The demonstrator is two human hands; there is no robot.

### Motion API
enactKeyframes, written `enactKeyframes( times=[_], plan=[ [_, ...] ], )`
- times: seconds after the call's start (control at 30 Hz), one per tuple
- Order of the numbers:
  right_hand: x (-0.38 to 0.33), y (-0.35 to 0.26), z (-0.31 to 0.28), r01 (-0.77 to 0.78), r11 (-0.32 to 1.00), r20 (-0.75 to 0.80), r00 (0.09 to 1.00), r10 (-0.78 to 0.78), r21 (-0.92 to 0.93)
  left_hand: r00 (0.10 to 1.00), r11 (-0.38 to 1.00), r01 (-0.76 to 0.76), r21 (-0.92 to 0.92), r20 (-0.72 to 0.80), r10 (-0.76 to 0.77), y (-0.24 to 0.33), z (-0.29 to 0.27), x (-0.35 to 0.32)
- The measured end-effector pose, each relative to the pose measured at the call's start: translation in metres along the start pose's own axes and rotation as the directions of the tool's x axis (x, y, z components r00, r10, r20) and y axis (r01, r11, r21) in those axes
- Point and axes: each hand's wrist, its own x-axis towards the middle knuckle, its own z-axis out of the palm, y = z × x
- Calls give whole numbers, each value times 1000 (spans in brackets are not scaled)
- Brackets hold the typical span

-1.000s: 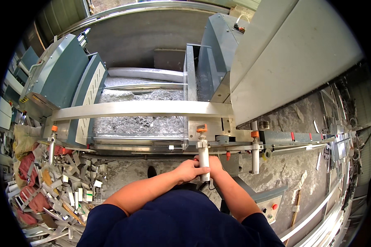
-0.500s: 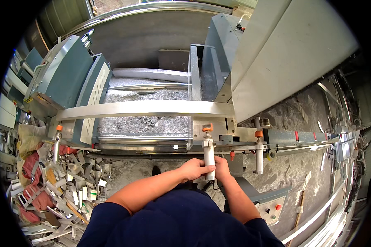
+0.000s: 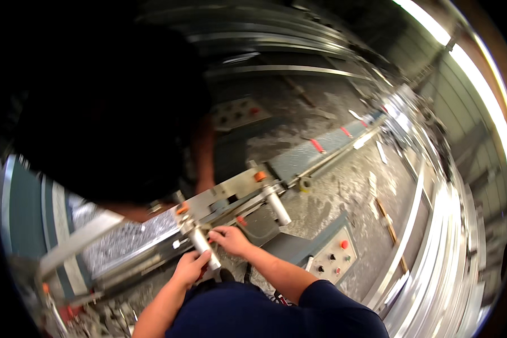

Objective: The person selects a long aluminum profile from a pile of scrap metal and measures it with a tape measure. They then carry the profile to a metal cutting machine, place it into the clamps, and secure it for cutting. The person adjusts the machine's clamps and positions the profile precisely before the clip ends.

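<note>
A silver clamp cylinder [image 3: 200, 239] with an orange fitting at its upper end leans at the machine's front edge. My left hand [image 3: 188, 270] is closed around its lower part, thumb against the barrel and the other fingers partly hidden. On the cylinder's right side, my right hand [image 3: 231, 241] is closed, its fingertips at a small red piece too small to make out. A long pale metal bar [image 3: 87, 239] lies across the machine to the left. A second silver cylinder [image 3: 277, 205] with an orange fitting stands farther right.
A control panel [image 3: 335, 259] with a red button sits at my right. The grey machine rail [image 3: 315, 147] runs off to the far right. Long metal profiles [image 3: 434, 270] lie along the right side. A dark glossy panel [image 3: 96, 112] at upper left mirrors my arm and the control panel.
The view has swung right and tilted, bringing in the dark reflecting panel. My right hand has come out from behind the cylinder to its right side; my left stays at the cylinder.
</note>
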Motion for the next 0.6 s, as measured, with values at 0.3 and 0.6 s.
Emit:
enactKeyframes(
  times=[0.3,0.6],
  plan=[
    [-9,-57,2,114,943,73,993,-96,-313,999,999,18,44,41,-19,-4,10,5],
    [2,-58,19,188,933,36,982,-186,-308,998,997,-68,42,5,68,-12,-6,6]
  ],
)
